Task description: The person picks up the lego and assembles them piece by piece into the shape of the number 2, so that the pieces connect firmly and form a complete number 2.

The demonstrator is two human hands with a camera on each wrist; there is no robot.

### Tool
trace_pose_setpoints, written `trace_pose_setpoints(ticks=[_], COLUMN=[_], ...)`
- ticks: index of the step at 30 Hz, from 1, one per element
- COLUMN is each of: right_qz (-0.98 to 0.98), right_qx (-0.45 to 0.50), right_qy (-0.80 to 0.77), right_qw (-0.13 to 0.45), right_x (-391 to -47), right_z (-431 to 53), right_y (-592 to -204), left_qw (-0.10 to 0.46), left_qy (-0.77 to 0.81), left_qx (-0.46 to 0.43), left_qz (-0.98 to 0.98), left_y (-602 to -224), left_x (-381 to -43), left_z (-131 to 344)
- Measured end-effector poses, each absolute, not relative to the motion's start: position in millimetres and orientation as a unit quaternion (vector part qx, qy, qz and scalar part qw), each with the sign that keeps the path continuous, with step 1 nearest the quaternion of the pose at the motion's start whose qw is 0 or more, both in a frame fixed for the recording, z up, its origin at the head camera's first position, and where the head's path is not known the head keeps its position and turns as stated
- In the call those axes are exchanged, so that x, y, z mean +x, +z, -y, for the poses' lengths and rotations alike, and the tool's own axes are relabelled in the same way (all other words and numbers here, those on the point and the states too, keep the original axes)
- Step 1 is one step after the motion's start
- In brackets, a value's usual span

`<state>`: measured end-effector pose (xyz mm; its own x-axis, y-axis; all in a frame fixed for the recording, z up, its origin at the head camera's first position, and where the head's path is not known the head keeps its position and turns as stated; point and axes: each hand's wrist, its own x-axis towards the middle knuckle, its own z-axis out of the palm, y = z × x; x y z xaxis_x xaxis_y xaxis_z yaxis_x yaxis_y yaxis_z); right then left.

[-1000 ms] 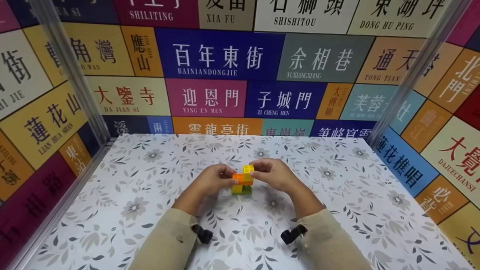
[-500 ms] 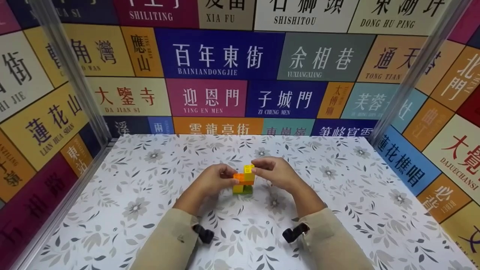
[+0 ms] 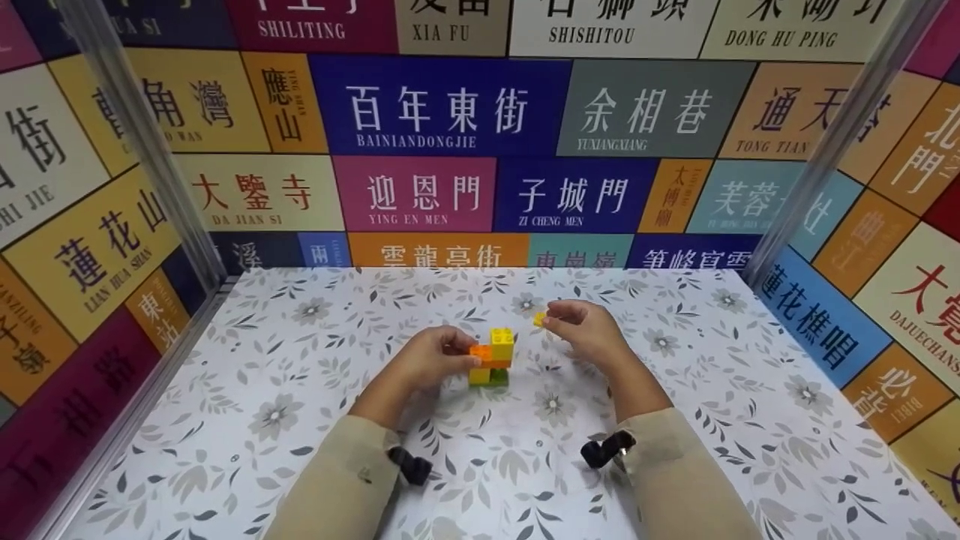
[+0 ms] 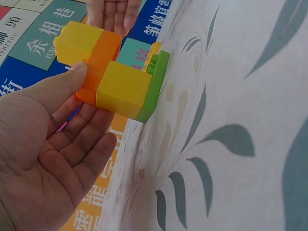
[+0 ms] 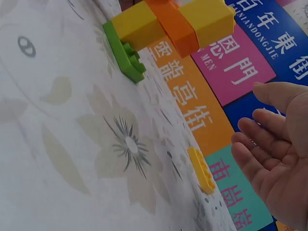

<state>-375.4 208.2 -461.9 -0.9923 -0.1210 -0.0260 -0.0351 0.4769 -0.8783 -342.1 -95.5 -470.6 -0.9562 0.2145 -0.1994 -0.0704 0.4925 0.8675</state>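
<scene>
In the head view, a small block stack stands on the table: a green plate (image 3: 500, 377) at the bottom, a yellow block (image 4: 124, 86) on it, an orange brick (image 3: 480, 352) across that and another yellow block (image 3: 502, 341) on top. My left hand (image 3: 429, 360) pinches the orange brick, thumb on the near side. To the right of the stack is my right hand (image 3: 589, 330), its fingers loosely bent around nothing. A low yellow brick (image 5: 201, 171) lies on the table close to its fingertips; the right wrist view shows a gap between them.
A white tablecloth (image 3: 300, 480) with grey leaves and flowers covers the table. Walls (image 3: 442, 112) of coloured signs rise at the back and both sides, with clear posts (image 3: 832, 150) at the corners. Black straps (image 3: 411, 466) sit at both wrists.
My right hand has let go of the top yellow block and moved right and away from me. The low yellow brick has come into view beside it. My left hand stays on the stack.
</scene>
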Motion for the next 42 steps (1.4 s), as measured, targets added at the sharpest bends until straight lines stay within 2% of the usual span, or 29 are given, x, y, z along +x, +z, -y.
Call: trace_pose_setpoints(ticks=[11, 24, 37, 42], right_qz=[-0.87, -0.863, -0.901, -0.908], right_qx=[0.012, 0.04, 0.057, 0.037], right_qy=[-0.491, -0.497, -0.423, -0.414], right_qw=[0.052, 0.081, 0.076, 0.06], right_x=[-399, -420, -430, -426], right_z=[-232, -225, -217, -217], right_y=[-475, -495, -497, -494], left_qw=[0.137, 0.15, 0.144, 0.135], left_qy=[0.498, 0.504, 0.507, 0.511], left_qx=[0.047, 0.034, 0.038, 0.043], left_qz=[-0.855, -0.85, -0.849, -0.848], left_y=[-471, -469, -470, -471], left_x=[-342, -341, -342, -342], left_z=[96, 96, 96, 95])
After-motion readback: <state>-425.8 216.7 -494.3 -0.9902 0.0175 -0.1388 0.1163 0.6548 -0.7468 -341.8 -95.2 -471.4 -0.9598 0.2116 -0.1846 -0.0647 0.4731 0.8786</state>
